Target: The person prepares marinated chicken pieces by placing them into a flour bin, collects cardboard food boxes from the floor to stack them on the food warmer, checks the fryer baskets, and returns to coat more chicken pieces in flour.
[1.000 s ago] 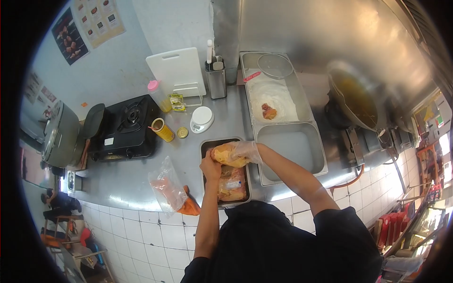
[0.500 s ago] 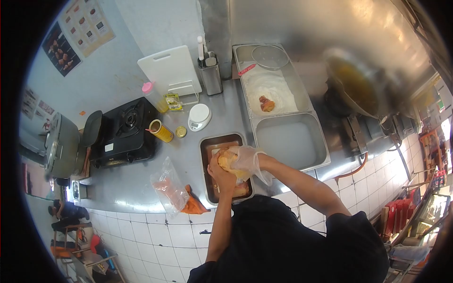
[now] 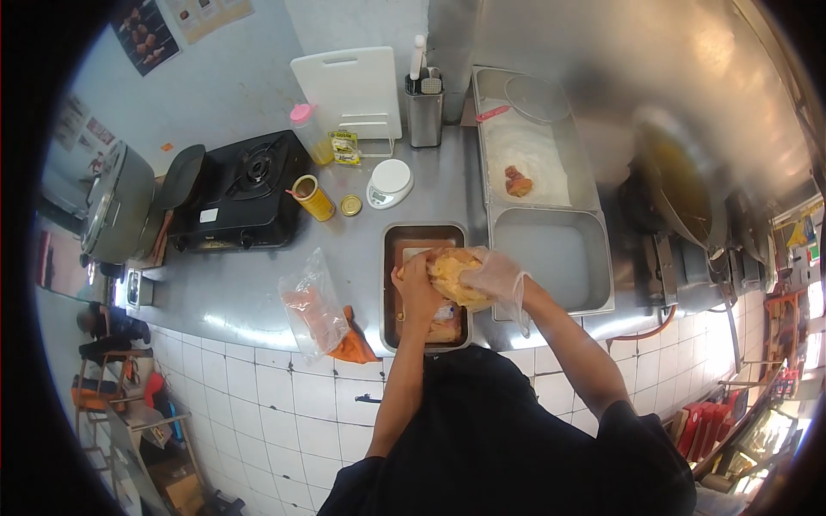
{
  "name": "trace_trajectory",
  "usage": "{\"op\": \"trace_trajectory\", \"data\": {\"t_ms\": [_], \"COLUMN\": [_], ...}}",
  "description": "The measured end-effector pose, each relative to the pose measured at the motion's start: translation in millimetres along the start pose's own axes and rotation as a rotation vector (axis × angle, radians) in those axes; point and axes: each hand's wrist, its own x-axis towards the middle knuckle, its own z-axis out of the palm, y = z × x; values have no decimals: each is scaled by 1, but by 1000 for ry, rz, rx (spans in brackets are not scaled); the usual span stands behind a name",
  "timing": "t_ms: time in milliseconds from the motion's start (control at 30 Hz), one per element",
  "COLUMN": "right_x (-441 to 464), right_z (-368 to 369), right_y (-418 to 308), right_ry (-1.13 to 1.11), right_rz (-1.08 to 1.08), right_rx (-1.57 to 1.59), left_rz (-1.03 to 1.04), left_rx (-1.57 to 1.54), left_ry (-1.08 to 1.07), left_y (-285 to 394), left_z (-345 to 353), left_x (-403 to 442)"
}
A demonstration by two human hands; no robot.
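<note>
So the near edge of the surface (image 3: 224,297) is pretty tight: the metal tray (image 3: 397,258) is parked right along it, and an orange cloth (image 3: 353,347) is left hanging partly over the side, with a clear plastic bag (image 3: 315,314) lying against it. If the cloth gets snagged by a forearm, the bag could probably be dragged off with it.

Over the tray, a yellowish lump (image 3: 453,279), raw chicken by the looks of it, is held between both hands. It's gripped on one side by the bare fingers of the left hand (image 3: 418,282), and on the other by the right hand (image 3: 489,273), its fingers closed on it through a loose plastic glove. How hard it's being squeezed can't be told. It looks slick, so a slip seems likeliest on the baggy glove side; the wrapped packs (image 3: 444,325) below would be hit.

To the right, little sideways room is left before the deep metal pan (image 3: 551,258). More is found leftward, toward the black stove (image 3: 249,189). Farther back, the open yellow can (image 3: 315,199) and white scale (image 3: 392,178) could be bumped by a long reach.
</note>
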Motion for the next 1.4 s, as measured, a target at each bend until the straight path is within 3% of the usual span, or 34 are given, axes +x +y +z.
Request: {"op": "trace_trajectory", "data": {"t_ms": [200,300,400,600,733,833,867,967,1033,1100,1200,1300,1400], "right_x": [-16,-8,-10,-38,-57,-45,-43,-31,-16,12,57,129,151], "right_z": [-4,-10,-11,-27,-47,-75,-86,-121,-151,-178,-191,-217,-235], "right_y": [-21,2,2,-6,-10,9,4,-8,-5,14,17,47,57], "right_ry": [0,-77,-126,-231,36,309,318,255,268,362,232,337,258], "right_rz": [-59,56,163,-124,-652,-792,-807,-732,-727,-803,-329,213,22], "right_rx": [-201,85,660,1210,489,83,115,418,300,-199,457,927,898], "left_rz": [-83,-115,-169,-154,-181,-203,-204,-224,-216,-222,-221,-205,-216], "left_rx": [13,-81,-206,-294,-275,-292,-294,-313,-340,-343,-339,-356,-367], "left_ry": [-75,-98,-78,7,-6,-17,-15,-14,-5,0,8,16,11], "left_y": [-6,-20,-23,-31,-32,-43,-46,-49,-49,-49,-45,-50,-44], "left_z": [-15,-20,-20,-22,-24,-18,-17,-14,-12,-14,-14,-8,-15], "left_x": [18,30,30,31,38,41,42,41,42,40,40,39,39]}}
